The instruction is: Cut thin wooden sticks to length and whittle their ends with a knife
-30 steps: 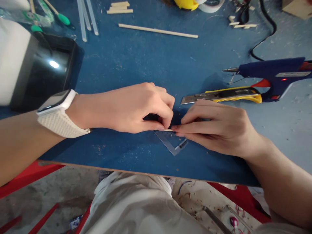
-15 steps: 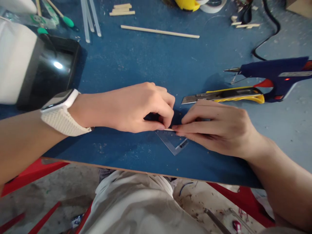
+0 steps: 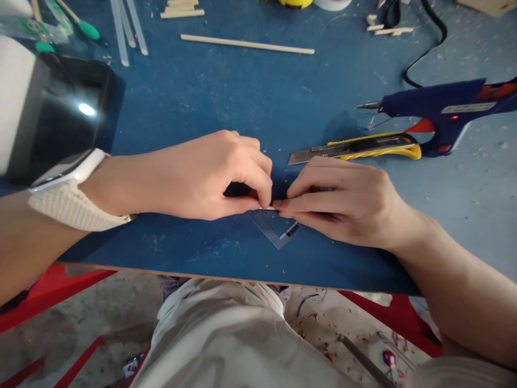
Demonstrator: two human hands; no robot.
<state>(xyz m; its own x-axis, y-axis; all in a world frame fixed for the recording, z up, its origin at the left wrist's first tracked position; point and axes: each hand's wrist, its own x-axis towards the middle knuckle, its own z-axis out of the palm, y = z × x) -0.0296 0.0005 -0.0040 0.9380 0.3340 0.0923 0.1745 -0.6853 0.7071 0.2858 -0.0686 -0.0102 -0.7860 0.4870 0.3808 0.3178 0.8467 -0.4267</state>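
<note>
Near the table's front edge, my left hand (image 3: pixel 230 175) and my right hand (image 3: pixel 347 202) meet fingertip to fingertip. Between them they pinch a short pale wooden stick (image 3: pixel 267 208), mostly covered by the fingers. Beneath it lies a clear triangular set square (image 3: pixel 270 235), flat on the blue table; the stick lies along its long marked edge. A yellow utility knife (image 3: pixel 363 145) with its blade out rests just beyond my right hand's knuckles. A watch with a pale woven band is on my left wrist.
A blue hot glue gun (image 3: pixel 436 110) lies at the right, its black cord (image 3: pixel 440 43) running back. One long wooden stick (image 3: pixel 246 44), several short sticks (image 3: pixel 181 12) and clear glue sticks (image 3: pixel 128 27) lie at the back. A black glossy object (image 3: pixel 64 108) stands at the left.
The whole view has shifted, so everything on the table appears a little further left and higher. Both hands keep their pinch on the stick over the set square.
</note>
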